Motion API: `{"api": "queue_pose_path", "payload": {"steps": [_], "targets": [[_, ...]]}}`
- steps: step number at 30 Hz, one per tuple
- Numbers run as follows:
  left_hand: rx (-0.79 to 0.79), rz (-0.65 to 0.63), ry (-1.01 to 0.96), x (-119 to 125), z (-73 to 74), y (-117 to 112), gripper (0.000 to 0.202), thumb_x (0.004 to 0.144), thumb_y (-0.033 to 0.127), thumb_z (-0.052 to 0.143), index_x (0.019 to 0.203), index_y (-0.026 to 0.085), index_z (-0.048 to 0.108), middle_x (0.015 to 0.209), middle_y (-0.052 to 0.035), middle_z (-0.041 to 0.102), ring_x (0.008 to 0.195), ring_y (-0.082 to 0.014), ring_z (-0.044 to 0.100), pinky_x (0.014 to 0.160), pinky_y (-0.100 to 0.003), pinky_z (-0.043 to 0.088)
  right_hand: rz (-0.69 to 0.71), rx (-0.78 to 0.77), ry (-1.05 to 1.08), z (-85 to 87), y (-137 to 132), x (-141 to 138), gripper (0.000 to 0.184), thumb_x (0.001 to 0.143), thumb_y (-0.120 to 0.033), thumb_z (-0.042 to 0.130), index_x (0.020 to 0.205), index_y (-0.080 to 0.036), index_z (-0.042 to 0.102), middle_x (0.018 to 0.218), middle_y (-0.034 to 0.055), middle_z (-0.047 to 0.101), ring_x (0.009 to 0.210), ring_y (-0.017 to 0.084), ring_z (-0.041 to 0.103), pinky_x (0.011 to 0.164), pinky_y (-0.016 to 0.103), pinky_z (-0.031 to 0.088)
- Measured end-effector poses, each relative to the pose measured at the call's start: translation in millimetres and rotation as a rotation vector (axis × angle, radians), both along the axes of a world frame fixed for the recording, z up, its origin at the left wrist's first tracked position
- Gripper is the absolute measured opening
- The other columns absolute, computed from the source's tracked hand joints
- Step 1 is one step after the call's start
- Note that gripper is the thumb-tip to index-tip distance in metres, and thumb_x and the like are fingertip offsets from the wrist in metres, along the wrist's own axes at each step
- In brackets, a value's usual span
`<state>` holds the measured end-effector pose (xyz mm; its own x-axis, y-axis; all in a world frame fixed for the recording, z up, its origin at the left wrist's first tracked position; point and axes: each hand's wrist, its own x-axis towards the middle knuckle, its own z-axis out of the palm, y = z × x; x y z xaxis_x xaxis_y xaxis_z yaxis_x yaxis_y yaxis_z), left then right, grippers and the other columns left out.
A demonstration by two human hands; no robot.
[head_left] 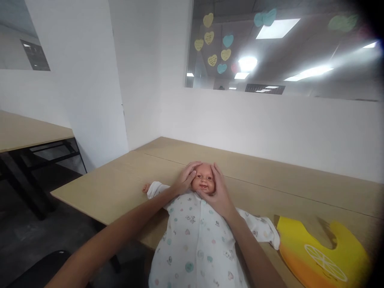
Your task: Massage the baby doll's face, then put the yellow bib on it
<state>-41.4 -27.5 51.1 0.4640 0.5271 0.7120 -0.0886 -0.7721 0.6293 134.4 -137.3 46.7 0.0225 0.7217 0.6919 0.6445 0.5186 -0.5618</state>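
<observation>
A baby doll [204, 181] lies face up on the tan table, dressed in a white sleeper [196, 240] printed with small animals and dots. Both its arms are spread outward. Against the left side of its head rests my left hand [185, 179], fingers curved over the temple. My right hand [221, 192] cups the other cheek, its thumb under the chin and its fingers up beside the forehead. Between them the two hands hold the doll's head. To the right of the doll's sleeve is a yellow-orange bib [318, 256] with a white citrus-slice print.
The table [120, 182] stands against a white wall, its left edge dropping to a dark floor. A second table [33, 130] is at the far left, and a black seat [45, 270] at lower left. Heart-shaped notes [209, 38] stick to the window above.
</observation>
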Motion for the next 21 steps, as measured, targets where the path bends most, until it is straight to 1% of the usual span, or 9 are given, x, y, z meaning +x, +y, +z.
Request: {"api": "queue_pose_path", "payload": {"steps": [3, 7, 11, 14, 16, 18, 20, 21], "targets": [[-0.005, -0.006, 0.005, 0, -1.7, 1, 0.048, 0.106, 0.048, 0.041, 0.146, 0.024, 0.055, 0.151, -0.0101, 0.056, 0.144, -0.0243, 0.049, 0.127, -0.041, 0.035, 0.006, -0.015, -0.011, -5.1, 4, 3, 0.115, 0.079, -0.06, 0.082, 0.168, -0.028, 0.016, 0.173, 0.0113, 0.013, 0.161, 0.031, 0.02, 0.13, 0.055, 0.031], [0.008, -0.004, 0.024, -1, -2.0, 2, 0.05, 0.106, 0.049, 0.041, 0.147, 0.023, 0.054, 0.153, -0.0109, 0.054, 0.145, -0.0243, 0.048, 0.127, -0.041, 0.035, -0.018, -0.06, 0.034, -10.6, 8, 5, 0.123, 0.076, -0.061, 0.084, 0.169, -0.026, 0.012, 0.172, 0.0136, 0.015, 0.16, 0.032, 0.021, 0.13, 0.056, 0.03], [0.002, 0.007, 0.044, -1, -1.8, 2, 0.051, 0.106, 0.049, 0.041, 0.148, 0.023, 0.053, 0.155, -0.0109, 0.053, 0.146, -0.0244, 0.047, 0.128, -0.041, 0.035, -0.029, -0.118, 0.099, -12.9, 12, 6, 0.128, 0.07, -0.061, 0.087, 0.168, -0.021, 0.015, 0.17, 0.0167, 0.02, 0.159, 0.034, 0.024, 0.13, 0.057, 0.028], [-0.024, -0.001, 0.075, -2, -2.8, 3, 0.053, 0.106, 0.05, 0.042, 0.151, 0.025, 0.051, 0.156, -0.01, 0.052, 0.147, -0.024, 0.046, 0.128, -0.04, 0.035, -0.064, -0.223, 0.194, -12.9, 14, 9, 0.137, 0.062, -0.06, 0.091, 0.167, -0.014, 0.017, 0.167, 0.021, 0.027, 0.155, 0.037, 0.032, 0.128, 0.058, 0.032], [-0.065, -0.017, 0.106, -2, -4.2, 5, 0.055, 0.105, 0.053, 0.043, 0.151, 0.026, 0.051, 0.157, -0.0091, 0.051, 0.148, -0.0242, 0.045, 0.128, -0.04, 0.034, -0.086, -0.337, 0.268, -11.7, 15, 11, 0.14, 0.059, -0.06, 0.093, 0.167, -0.011, 0.019, 0.162, 0.0238, 0.036, 0.149, 0.037, 0.043, 0.123, 0.059, 0.039], [-0.13, -0.023, 0.131, -1, -6.1, 7, 0.057, 0.103, 0.056, 0.045, 0.151, 0.026, 0.052, 0.158, -0.0088, 0.051, 0.149, -0.0249, 0.045, 0.129, -0.042, 0.034, -0.072, -0.414, 0.309, -9.6, 15, 13, 0.134, 0.06, -0.061, 0.092, 0.165, -0.01, 0.025, 0.155, 0.0247, 0.046, 0.139, 0.036, 0.055, 0.115, 0.057, 0.049], [-0.205, -0.018, 0.144, 0, -8.5, 10, 0.059, 0.102, 0.059, 0.046, 0.15, 0.026, 0.053, 0.157, -0.0088, 0.052, 0.149, -0.0254, 0.046, 0.13, -0.045, 0.034, -0.017, -0.441, 0.332, -7.5, 12, 13, 0.12, 0.067, -0.062, 0.089, 0.162, -0.013, 0.034, 0.148, 0.0233, 0.055, 0.128, 0.032, 0.064, 0.108, 0.051, 0.056], [-0.242, -0.019, 0.144, 1, -9.9, 11, 0.059, 0.102, 0.059, 0.046, 0.15, 0.026, 0.053, 0.157, -0.0088, 0.052, 0.148, -0.0255, 0.046, 0.13, -0.045, 0.034, 0.014, -0.457, 0.341, -7.0, 9, 14, 0.113, 0.072, -0.063, 0.086, 0.161, -0.014, 0.036, 0.145, 0.0221, 0.059, 0.124, 0.03, 0.067, 0.105, 0.048, 0.058]]}}
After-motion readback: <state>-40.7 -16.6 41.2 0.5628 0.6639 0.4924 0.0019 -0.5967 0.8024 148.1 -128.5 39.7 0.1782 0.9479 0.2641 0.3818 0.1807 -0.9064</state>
